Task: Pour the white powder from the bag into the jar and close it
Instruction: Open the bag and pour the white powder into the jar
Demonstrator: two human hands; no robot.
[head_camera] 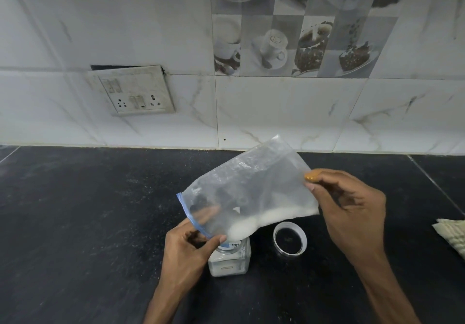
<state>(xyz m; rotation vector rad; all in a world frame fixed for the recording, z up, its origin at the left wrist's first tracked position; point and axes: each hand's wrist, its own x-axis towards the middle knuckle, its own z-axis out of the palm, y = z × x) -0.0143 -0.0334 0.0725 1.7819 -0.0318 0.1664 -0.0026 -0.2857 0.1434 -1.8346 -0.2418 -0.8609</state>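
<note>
White powder (254,223) lies heaped along the low edge of a clear zip bag (249,182), close to its blue-edged mouth. The bag is held tilted, mouth down and to the left, right over the open neck of a square glass jar (230,263). The jar stands on the black counter (88,210) and already has white powder in its lower part. The left hand (186,250) grips the bag at the mouth, thumb below and fingers showing through the plastic. The right hand (352,208) pinches the raised closed end between thumb and fingertips. A round white lid (289,225) lies on the counter just right of the jar, not touching it. A folded cloth (453,233) sits at the right edge, and a switchboard (136,92) hangs on the tiled wall.
</note>
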